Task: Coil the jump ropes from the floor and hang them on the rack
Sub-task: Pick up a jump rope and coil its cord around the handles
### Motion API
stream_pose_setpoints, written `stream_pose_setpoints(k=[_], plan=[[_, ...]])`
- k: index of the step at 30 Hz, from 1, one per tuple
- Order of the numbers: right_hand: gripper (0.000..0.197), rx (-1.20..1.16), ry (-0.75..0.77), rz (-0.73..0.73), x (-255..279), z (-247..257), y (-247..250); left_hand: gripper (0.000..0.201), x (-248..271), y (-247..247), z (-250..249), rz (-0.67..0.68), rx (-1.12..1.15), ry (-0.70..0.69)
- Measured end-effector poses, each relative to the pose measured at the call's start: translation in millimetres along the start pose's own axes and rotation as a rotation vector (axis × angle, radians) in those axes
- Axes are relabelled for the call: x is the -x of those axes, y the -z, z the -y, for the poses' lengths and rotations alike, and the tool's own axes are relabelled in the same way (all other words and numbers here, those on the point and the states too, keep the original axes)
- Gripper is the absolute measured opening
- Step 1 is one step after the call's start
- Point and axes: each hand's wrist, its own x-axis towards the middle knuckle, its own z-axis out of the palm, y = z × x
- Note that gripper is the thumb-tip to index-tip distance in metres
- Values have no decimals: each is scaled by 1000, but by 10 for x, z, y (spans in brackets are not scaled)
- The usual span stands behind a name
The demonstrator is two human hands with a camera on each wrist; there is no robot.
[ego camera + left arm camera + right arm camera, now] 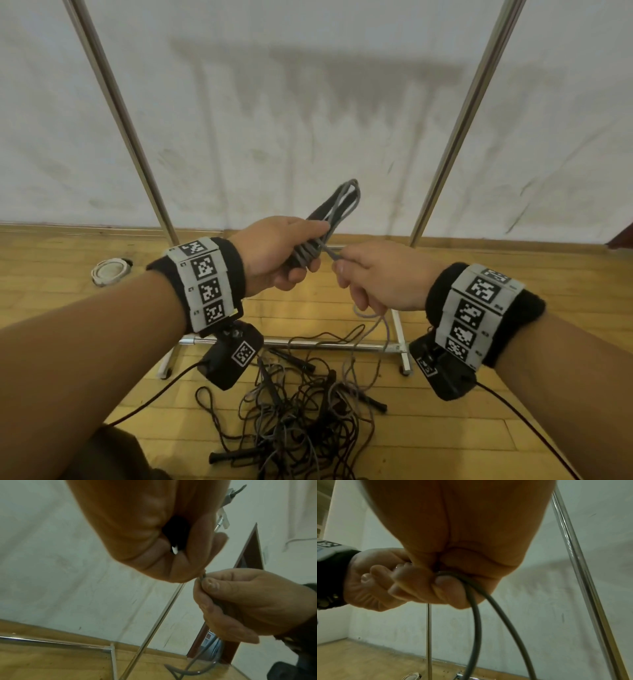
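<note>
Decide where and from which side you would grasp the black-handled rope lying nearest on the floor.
Grip the black handle, coming from above. It is a rigid bar lying flat at the near left edge of the tangled pile, while its cord runs into the knot.

Between the rack's two slanted poles (116, 102) the way toward the far wall lies open — low down, its base bar (308, 343) crosses. Near, a tangled rope pile (294, 421) covers the floor; bare boards left and right.
</note>
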Motion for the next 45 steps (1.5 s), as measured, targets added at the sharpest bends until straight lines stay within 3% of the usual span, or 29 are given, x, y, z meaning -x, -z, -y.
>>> stream_pose_setpoints(k=[4,7,10,12,15,18,21,23,25,28,31,34,37,40,45], plan=[[28,-23,51,-20,-14,-61,18,22,52,57,-89,-8,142,-64],[27,14,49,-15,-32,-142,30,19,118,44,-173,181,158,-86],[27,37,21,-16,-24,-259,57,12,170,-66,-180,443,-141,-71],[23,94,4,51,-33,-290,78,20,189,-153,-109,512,-405,14],[9,263,21,34,-91,-292,131,37,182,-207,-36,505,-556,169],[18,261,50,-97,-73,-211,256,34,171,-206,-37,505,-789,272],[26,468,155,-89,-22,-11,223,35,145,-274,66,354,-968,365],[30,594,199,-92,3,153,136,23,96,-291,131,205,-921,395],[32,599,200,-101,32,245,94,13,24,-204,139,16,-709,379],[28,412,161,-107,86,292,86,17,-33,34,53,-186,-311,211],[28,83,118,-85,101,241,58,10,18,186,-59,-140,-69,102],[27,-66,60,-82,39,89,28,13,65,291,-125,-28,16,56],[22,-164,7,-67,-5,-60,17,34,120,272,-146,55,16,45],[23,-132,10,-93,-30,-127,-15,67,126,177,-134,-37,22,60],[21,-82,35,-190,-47,-145,-83,39,95,139,-145,-186,73,-21]])
